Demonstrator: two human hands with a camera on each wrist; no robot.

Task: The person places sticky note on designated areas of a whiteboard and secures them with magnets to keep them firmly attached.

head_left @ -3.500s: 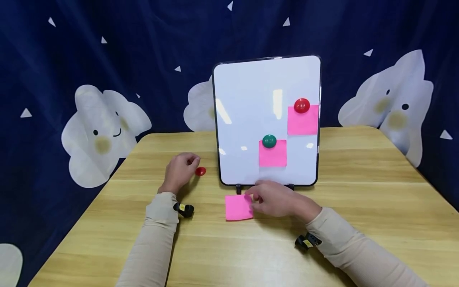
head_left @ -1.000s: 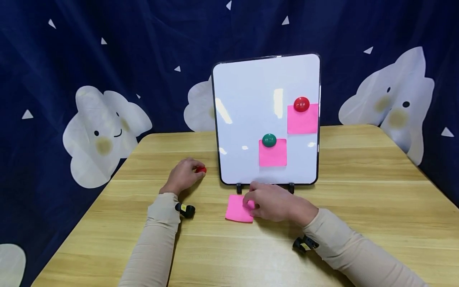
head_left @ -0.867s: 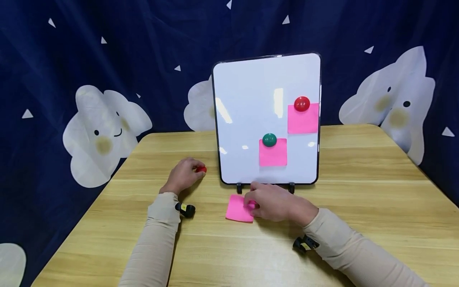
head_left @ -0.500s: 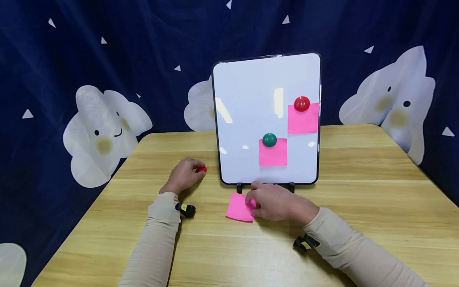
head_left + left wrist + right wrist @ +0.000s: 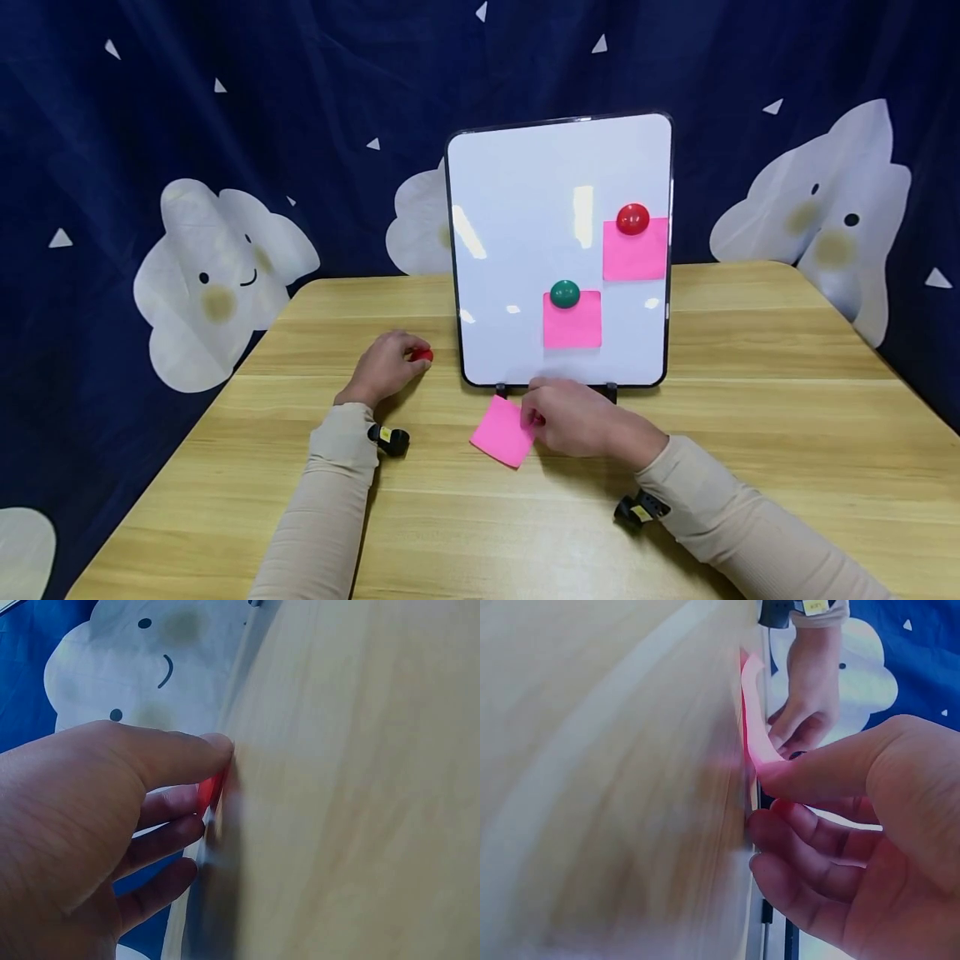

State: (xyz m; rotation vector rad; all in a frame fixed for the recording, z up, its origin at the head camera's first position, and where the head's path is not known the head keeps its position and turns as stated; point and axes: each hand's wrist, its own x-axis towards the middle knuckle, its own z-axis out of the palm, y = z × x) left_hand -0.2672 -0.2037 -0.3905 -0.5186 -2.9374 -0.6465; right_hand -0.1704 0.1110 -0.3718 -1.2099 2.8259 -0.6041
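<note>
My left hand [image 5: 384, 367] rests low over the table and pinches a round red magnet [image 5: 422, 355] between thumb and fingers. In the left wrist view the magnet [image 5: 211, 790] shows as a red edge at the tabletop, partly hidden by the thumb. My right hand [image 5: 577, 418] pinches the right corner of a pink sticky note [image 5: 501, 433] in front of the whiteboard. The note is turned diagonally. In the right wrist view the note [image 5: 754, 720] bends up from the table toward the thumb.
A whiteboard [image 5: 510, 242] stands upright on small black feet. On it, a green magnet [image 5: 565, 294] holds one pink note [image 5: 572, 327] and a red magnet [image 5: 633, 219] holds another [image 5: 634, 257]. A dark blue curtain [image 5: 337, 75] hangs behind the wooden table [image 5: 765, 400].
My left hand has moved onto the red magnet and taken hold of it. My right hand has gripped the loose note's corner, and the note has turned from square-on to diagonal.
</note>
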